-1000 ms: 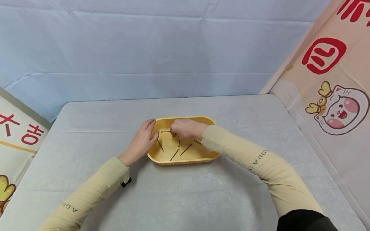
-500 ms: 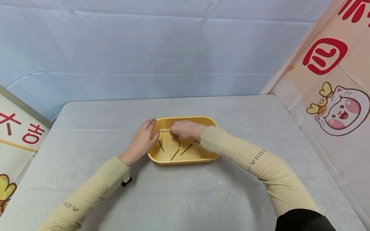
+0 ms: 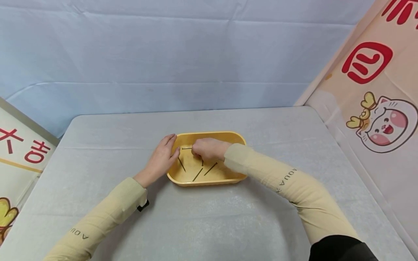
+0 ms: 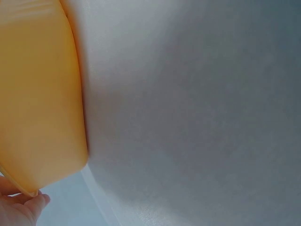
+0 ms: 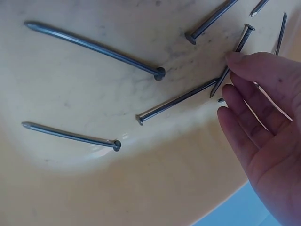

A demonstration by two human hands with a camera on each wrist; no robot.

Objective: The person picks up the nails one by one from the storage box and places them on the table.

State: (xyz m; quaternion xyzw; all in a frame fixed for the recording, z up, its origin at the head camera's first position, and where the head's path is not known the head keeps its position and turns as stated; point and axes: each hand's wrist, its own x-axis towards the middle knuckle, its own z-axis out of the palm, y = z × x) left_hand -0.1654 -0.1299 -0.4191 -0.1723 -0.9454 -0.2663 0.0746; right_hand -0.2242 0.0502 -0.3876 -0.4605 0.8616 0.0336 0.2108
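Note:
A yellow plastic tray (image 3: pixel 209 181) stands on the grey table with several loose steel nails on its floor, such as one nail (image 3: pixel 197 174) near the front. At the tray's left end my left hand (image 3: pixel 160 156) grips the rim, thumb on the inner side; its fingertips also show at the tray's corner in the left wrist view. Inside the tray my right hand (image 3: pixel 210 148) points down with bent fingers. The right wrist view shows its thumb and forefinger pinching a nail (image 5: pixel 244 38), head up, while another nail (image 5: pixel 178 100) lies beside its point.
More nails lie around the right hand, among them a long nail (image 5: pixel 94 47) and a nail (image 5: pixel 70 135) near the tray wall. Pale blue cloth (image 3: pixel 156 61) hangs behind the table (image 3: pixel 114 134); a printed banner (image 3: pixel 369 108) borders the right side.
My right hand and forearm have shifted slightly toward the front of the tray, and the sleeve now hides a nail at the right. The left hand stays on the rim.

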